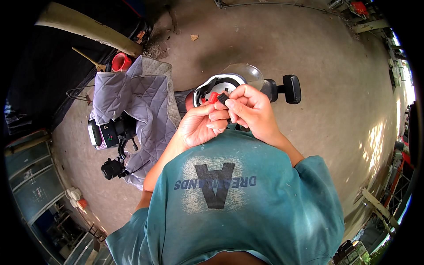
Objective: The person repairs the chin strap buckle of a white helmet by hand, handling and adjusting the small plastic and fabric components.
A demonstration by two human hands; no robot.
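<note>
In front of my chest, my left hand (202,124) pinches a small red clip (213,97), which looks like a helmet buckle, between thumb and fingers. Right against it, my right hand (255,108) grips a black ribbed strap piece (223,99) with thumb and forefinger. The two pieces sit close together, and whether they are joined I cannot tell. Just beyond my hands a helmet (233,79) lies with its pale inside and dark straps facing up. Its clear visor (252,73) sticks out at the far right side. My fingers hide the helmet's near part.
Under the helmet is a parked scooter seat (182,100), with a black pad (292,89) at its right end. A grey quilted cover (154,99) drapes over the scooter's front at left. Behind it stand a red bucket (120,62) and a thick pole (86,27). Concrete floor (335,106) spreads around.
</note>
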